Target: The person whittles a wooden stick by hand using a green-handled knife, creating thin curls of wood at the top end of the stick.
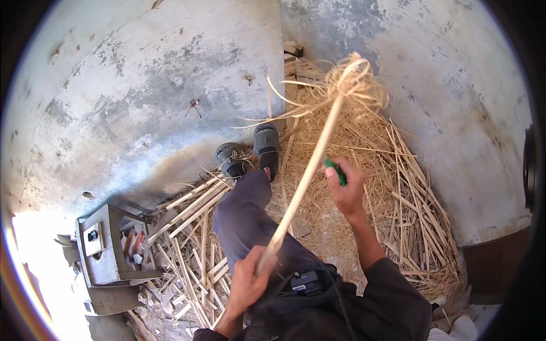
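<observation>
Cane (pixel 310 165) slanting up over the shavings heap (pixel 398 227); left hand (pixel 250 281) fisted on its lower end; right hand (pixel 344 187) closed on a green-handled tool (pixel 335 170) at mid-length; steady, shallow strokes would likely serve best.

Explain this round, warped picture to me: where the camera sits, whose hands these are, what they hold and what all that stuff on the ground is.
The camera sits on a person's head and looks down through a fisheye lens, so straight edges bend. Both hands belong to that person. The left hand grips the near end of a long pale cane, whose far end carries curled shavings. The right hand holds a green-handled tool against the cane. Straw-like shavings and cut strips cover the concrete floor. A grey box stands at the left, and the person's shoes show ahead.
</observation>
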Available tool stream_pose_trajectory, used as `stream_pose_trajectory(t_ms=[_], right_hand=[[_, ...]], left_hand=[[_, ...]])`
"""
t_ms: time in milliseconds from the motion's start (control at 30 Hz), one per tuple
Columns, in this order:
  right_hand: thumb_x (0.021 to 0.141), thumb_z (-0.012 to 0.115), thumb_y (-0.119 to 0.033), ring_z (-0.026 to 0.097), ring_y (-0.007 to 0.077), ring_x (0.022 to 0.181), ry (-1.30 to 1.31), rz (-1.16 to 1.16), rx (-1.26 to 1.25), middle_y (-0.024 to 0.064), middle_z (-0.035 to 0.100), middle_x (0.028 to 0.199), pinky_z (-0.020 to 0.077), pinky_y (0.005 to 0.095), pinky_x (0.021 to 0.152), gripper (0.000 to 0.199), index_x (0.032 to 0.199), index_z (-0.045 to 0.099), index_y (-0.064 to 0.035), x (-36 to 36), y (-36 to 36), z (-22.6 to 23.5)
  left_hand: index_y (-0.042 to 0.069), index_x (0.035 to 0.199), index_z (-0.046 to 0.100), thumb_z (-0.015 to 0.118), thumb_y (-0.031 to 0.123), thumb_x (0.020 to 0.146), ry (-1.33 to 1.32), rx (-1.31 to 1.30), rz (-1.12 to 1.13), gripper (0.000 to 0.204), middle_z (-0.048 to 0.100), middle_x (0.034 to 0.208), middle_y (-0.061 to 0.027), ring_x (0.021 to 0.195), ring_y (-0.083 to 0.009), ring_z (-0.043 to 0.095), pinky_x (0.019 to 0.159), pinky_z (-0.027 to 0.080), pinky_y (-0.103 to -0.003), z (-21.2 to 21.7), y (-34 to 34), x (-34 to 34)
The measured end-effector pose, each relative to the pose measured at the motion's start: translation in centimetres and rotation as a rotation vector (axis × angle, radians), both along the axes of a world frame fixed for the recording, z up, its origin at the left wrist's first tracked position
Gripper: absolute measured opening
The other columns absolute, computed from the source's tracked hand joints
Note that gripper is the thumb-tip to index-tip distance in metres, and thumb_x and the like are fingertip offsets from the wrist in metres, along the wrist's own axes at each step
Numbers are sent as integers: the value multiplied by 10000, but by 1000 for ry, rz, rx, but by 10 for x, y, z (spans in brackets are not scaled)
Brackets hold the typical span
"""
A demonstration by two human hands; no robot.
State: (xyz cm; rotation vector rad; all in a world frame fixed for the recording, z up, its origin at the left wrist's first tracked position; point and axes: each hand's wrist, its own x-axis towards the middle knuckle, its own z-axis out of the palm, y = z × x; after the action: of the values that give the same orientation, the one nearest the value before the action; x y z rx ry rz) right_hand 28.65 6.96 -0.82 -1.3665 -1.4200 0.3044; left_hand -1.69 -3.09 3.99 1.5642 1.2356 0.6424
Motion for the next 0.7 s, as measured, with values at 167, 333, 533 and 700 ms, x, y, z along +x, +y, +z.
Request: stream_pose_trajectory(t_ms=[167, 333, 533, 700], right_hand=[[965, 718, -260, 647, 178, 584, -56, 119, 87, 89, 667, 739, 502, 322, 541, 252, 985, 712, -9, -25, -27, 10], [915, 785, -288, 685, 217, 595, -195, 257, 211, 70, 690, 768, 527, 345, 540, 249, 983, 736, -53, -43, -31, 18], [890, 810, -309, 684, 224, 596, -309, 270, 247, 40, 682, 751, 520, 355, 521, 240, 972, 756, -90, -48, -37, 23], [892, 810, -313, 689, 218, 584, -304, 225, 270, 35, 693, 739, 521, 345, 513, 239, 960, 763, -90, -49, -37, 25]], left_hand=[[-10, 1154, 693, 718, 132, 1053, -49, 72, 99, 176, 703, 752, -128, 664, -104, 617, 622, 487, -312, 0, 12, 8], [-11, 1155, 692, 708, 137, 1064, -70, 60, 87, 174, 708, 761, -115, 689, -90, 613, 632, 488, -310, 7, 17, 17], [-12, 1182, 685, 685, 156, 1086, -117, 72, 77, 193, 682, 748, -75, 704, -78, 586, 638, 480, -303, 7, 22, 20], [-10, 1189, 688, 672, 166, 1096, -106, 45, 80, 199, 651, 731, -55, 694, -71, 550, 630, 459, -293, 8, 21, 19]])
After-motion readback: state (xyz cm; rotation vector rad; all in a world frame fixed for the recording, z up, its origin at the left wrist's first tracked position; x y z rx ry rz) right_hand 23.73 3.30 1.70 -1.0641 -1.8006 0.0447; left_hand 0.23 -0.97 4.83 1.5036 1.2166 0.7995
